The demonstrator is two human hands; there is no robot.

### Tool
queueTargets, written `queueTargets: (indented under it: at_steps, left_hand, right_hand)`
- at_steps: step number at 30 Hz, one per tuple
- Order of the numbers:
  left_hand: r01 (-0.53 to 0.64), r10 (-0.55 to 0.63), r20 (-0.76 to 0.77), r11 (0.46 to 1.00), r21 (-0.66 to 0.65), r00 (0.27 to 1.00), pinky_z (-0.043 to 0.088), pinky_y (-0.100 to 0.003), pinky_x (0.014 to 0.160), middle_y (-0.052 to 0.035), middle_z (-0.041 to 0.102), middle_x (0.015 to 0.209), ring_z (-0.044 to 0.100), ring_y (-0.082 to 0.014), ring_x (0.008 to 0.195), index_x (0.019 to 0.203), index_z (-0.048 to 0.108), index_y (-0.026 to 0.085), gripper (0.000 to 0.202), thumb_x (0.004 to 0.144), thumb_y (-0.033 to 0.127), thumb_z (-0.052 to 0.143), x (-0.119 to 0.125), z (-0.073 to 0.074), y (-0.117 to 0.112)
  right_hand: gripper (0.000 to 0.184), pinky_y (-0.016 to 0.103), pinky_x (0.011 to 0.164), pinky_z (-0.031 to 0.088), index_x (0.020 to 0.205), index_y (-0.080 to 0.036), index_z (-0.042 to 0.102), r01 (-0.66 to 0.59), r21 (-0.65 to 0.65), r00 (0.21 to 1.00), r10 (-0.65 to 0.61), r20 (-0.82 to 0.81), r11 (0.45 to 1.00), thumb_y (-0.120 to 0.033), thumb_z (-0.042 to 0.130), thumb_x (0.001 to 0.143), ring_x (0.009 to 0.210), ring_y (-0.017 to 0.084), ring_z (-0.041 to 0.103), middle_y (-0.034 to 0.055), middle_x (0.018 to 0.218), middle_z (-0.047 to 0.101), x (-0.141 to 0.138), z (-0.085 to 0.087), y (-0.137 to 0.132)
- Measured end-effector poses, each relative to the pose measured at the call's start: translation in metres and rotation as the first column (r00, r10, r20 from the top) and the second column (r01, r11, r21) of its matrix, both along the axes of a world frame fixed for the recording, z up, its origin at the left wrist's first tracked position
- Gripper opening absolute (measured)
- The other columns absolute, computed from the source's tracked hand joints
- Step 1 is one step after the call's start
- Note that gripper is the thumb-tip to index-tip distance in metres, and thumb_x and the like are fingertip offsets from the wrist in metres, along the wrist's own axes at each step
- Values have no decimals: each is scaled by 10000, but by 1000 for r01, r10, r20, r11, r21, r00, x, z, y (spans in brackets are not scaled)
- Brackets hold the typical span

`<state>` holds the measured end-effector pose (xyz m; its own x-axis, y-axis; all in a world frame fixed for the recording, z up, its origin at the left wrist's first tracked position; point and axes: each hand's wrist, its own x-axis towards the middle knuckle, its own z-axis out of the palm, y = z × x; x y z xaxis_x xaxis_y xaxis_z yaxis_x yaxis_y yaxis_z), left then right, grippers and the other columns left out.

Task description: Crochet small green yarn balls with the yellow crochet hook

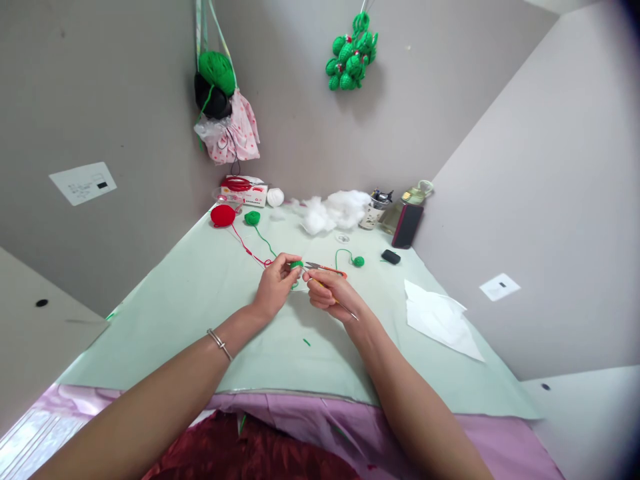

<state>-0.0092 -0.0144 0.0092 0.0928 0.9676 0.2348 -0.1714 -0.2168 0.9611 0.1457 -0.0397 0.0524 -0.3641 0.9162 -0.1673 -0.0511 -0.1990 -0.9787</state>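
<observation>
My left hand [274, 285] pinches a small green crochet piece [297, 265] over the pale green table [200, 313]. Green and red yarn strands run from it toward a red yarn ball [223, 215] and a small green yarn ball [252, 217] at the far left. My right hand [329, 292] is closed around a thin crochet hook [345, 309] whose tip points at the green piece. Small scissors with orange handles [325, 268] lie just beyond my right hand. Another little green ball with a yarn tail [358, 261] lies further right.
White stuffing [335, 210], a white ball [275, 197], a box [245, 192], a cup of tools [374, 212], a bottle and dark phone [407, 225] line the far edge. A black object [391, 257] and white paper [440, 319] lie right. Green crochet items [351, 57] hang on the wall.
</observation>
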Motion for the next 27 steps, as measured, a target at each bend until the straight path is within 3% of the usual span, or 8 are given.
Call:
queueTargets:
  at_steps: [5,10,15,19,23,25,27]
  left_hand:
    - [-8,8,-2,1000,-2,1000,510,-285,686,14,681,746,615,-143,672,982,677,201,181,822,272,725,1,-3,0]
    - [33,-33,4,999,-12,999,502,-273,657,18,681,712,614,-141,649,927,678,195,142,808,257,723,0,1,3]
    - [74,-73,6,997,-22,997,463,-250,560,41,630,656,569,-118,559,858,656,176,76,849,225,712,-2,3,9]
    - [56,-56,10,998,-6,998,476,-252,567,45,619,703,554,-111,564,868,648,170,84,893,221,710,-3,2,9]
    - [25,-26,48,999,23,999,490,-255,629,33,657,733,598,-131,627,879,662,215,73,827,165,672,-3,1,4]
    - [14,-16,63,999,35,998,508,-261,692,26,673,767,622,-137,680,904,669,223,96,820,175,672,-2,1,3]
    - [4,-6,78,1000,28,997,514,-263,699,24,678,791,629,-137,689,919,668,226,106,816,205,684,-3,1,5]
  right_hand:
    - [240,236,417,180,797,-222,559,13,20,999,-14,43,1000,-427,558,920,398,86,109,-141,438,208,0,0,3]
    - [229,252,451,199,799,-218,561,96,118,986,-110,123,988,-404,502,920,413,96,171,-118,445,294,-7,-2,-2]
    - [239,281,552,245,699,-230,535,192,324,928,-279,248,926,-336,551,912,514,130,327,-52,518,439,-22,-11,-11]
    - [221,292,596,241,706,-242,528,198,406,897,-332,293,892,-309,591,906,574,147,321,-34,611,464,-27,-15,-14]
    - [245,275,557,256,770,-241,538,89,355,941,-195,277,931,-400,515,956,523,135,314,-65,540,416,-19,-10,-12]
    - [299,261,515,256,824,-234,572,-20,283,965,-55,255,959,-462,448,973,463,121,249,-101,473,328,-15,-6,-12]
    - [344,254,469,266,834,-212,632,-178,192,961,128,246,965,-510,493,937,410,105,212,-122,423,278,-14,-3,-15]
